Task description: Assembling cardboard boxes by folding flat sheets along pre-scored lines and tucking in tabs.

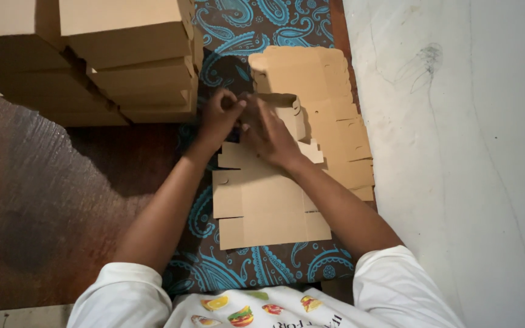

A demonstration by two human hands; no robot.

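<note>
**Both hands on a half-folded cardboard blank**

A flat brown cardboard blank (pixel 262 206) lies on a blue paisley cloth (pixel 244 267) right in front of the person, its far end raised into an upright flap (pixel 284 109). Both hands meet at that raised end. The left hand (pixel 219 118) has its fingers (pixel 233 104) curled inward and pressed together against the flap's near edge. The right hand (pixel 270 135) lies over the fold with its fingers close together, bent down onto the cardboard (the fingertips themselves are hidden, so how tightly they pinch cannot be told).

Just to the right, partly under the blank, sits a stack of flat blanks (pixel 329 109) of the same colour. Beyond the left hand stands a pile of folded cardboard boxes (pixel 135 54), stacked several high. The cloth rests on a dark brown floor (pixel 44 206), and a pale wall (pixel 457 152) runs along the right side.
</note>
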